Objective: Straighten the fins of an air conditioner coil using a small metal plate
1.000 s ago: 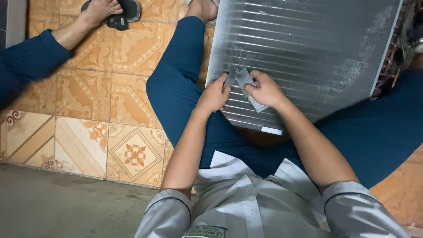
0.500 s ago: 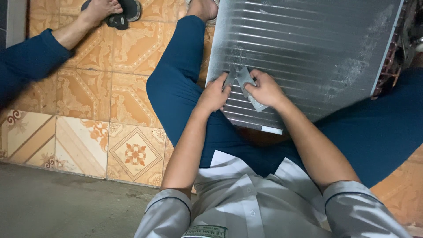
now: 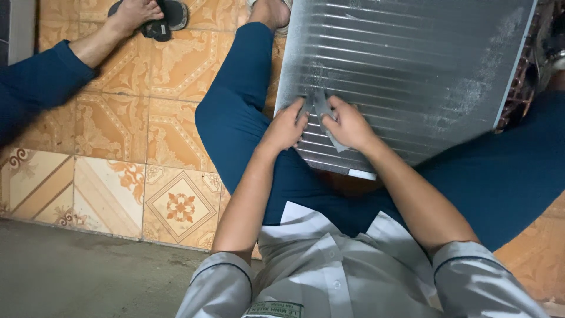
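A large silver finned coil panel point(image 3: 406, 70) leans across my legs in dark blue trousers. A small grey cloth point(image 3: 322, 106) lies against its lower left fins. My left hand point(image 3: 285, 128) and my right hand point(image 3: 348, 125) both pinch this cloth and press it on the fins. The hands sit close together near the panel's lower left corner. Part of the cloth hangs down under my right palm.
Patterned orange floor tiles point(image 3: 147, 129) lie to the left, with a bare concrete strip point(image 3: 88, 277) nearer me. Another person's leg in blue and a foot on a black sandal point(image 3: 147, 17) are at the top left. Copper tube ends point(image 3: 521, 88) show at the panel's right edge.
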